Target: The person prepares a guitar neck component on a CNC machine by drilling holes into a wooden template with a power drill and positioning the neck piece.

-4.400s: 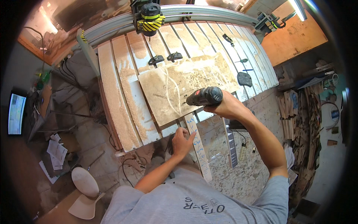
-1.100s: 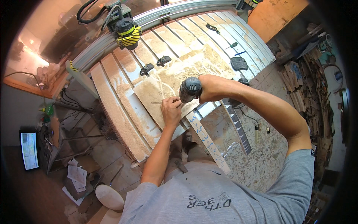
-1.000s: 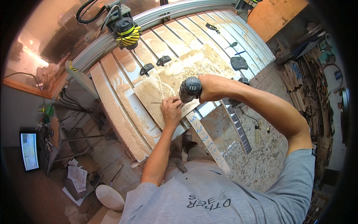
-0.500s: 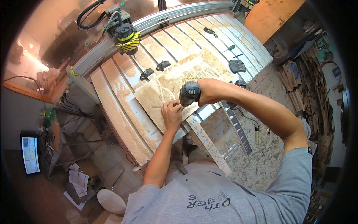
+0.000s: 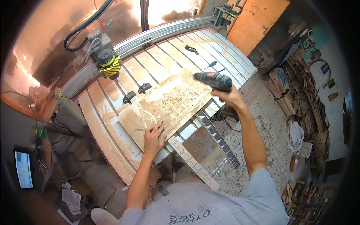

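Note:
A cordless drill [image 5: 215, 81], black and grey with a red mark, is gripped by my right hand [image 5: 230, 98]. It hangs over the far right part of a worn wooden board [image 5: 129, 119], its nose pointing left. My left hand [image 5: 153, 140] rests on the board's near edge with its fingers stretched out and a little apart. Something small and dark shows by those fingertips, too small to name. The board lies on a slotted machine bed [image 5: 112, 84] and carries pale routed lines and dust.
Two black clamps [image 5: 129, 97] sit beyond the board. A spindle head [image 5: 109, 64] hangs from the metal gantry [image 5: 150, 33]. A green-handled screwdriver [image 5: 212, 63] lies on the bed. Two long strips, one pale [image 5: 195, 164] and one dark [image 5: 221, 140], jut toward me. Wood offcuts [image 5: 283, 90] are piled right.
My right hand has lifted the drill away from my left hand, turning it to point left over the board's far right part. The left hand stays on the board. The view has shifted.

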Demonstrator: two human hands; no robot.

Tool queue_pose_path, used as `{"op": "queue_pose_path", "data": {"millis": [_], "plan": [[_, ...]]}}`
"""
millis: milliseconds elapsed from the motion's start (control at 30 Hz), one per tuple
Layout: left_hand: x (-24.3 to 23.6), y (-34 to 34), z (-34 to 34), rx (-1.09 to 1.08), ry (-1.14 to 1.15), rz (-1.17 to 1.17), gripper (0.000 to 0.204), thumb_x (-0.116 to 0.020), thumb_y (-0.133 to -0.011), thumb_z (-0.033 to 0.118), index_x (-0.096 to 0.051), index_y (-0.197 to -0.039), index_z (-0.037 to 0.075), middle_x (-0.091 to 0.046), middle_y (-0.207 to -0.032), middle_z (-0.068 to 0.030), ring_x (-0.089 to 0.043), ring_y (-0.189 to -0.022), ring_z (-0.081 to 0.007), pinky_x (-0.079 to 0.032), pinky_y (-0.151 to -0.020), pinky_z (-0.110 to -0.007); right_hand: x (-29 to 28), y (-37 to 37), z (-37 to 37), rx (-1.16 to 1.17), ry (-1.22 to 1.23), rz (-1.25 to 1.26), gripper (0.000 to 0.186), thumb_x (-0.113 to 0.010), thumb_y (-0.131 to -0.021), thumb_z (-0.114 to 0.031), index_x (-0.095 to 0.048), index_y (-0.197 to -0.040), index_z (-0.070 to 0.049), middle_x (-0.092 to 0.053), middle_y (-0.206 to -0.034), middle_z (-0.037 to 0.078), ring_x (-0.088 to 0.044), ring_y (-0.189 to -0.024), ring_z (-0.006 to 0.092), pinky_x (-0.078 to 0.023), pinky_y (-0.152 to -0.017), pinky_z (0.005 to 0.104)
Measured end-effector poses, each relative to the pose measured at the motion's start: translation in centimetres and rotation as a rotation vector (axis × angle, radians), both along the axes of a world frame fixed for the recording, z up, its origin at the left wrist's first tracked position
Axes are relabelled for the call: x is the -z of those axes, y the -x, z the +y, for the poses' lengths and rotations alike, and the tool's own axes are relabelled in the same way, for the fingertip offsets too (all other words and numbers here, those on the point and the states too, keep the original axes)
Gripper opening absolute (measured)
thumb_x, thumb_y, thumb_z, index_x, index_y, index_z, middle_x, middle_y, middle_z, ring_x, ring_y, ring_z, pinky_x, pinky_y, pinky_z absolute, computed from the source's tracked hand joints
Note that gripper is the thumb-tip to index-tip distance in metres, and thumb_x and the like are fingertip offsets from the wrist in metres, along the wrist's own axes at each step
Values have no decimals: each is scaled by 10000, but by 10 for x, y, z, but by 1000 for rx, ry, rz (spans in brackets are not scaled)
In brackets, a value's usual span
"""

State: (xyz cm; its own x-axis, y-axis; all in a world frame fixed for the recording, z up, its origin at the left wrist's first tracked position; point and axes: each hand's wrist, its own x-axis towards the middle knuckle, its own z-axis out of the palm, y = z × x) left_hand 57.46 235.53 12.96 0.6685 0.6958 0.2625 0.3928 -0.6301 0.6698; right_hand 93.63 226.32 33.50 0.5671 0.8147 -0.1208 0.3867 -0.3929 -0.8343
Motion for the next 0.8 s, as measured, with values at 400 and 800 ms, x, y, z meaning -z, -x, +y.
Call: {"op": "queue_pose_path", "data": {"millis": [400,800], "plan": [[-15,-3,2,12,-34,96,436,-808,-856,158,-740,-1271,44,-686,-1372,-79,-540,-1215,-339,-432,-1098,-422,169,-204,14,394,261,-554,941,-769,-805,-21,-340,-1642,-44,-538,-1438,253,-585,-1304,446,-469,-1140,453],[-23,-2,-2,11,2,186,447,-750,-876,93,-717,-1317,27,-677,-1400,-128,-554,-1270,-362,-437,-1122,-436,301,-347,15,604,469,-720,859,-733,-965,-193,-256,-1673,-94,-476,-1518,300,-599,-1300,474,-511,-1095,545]]}}
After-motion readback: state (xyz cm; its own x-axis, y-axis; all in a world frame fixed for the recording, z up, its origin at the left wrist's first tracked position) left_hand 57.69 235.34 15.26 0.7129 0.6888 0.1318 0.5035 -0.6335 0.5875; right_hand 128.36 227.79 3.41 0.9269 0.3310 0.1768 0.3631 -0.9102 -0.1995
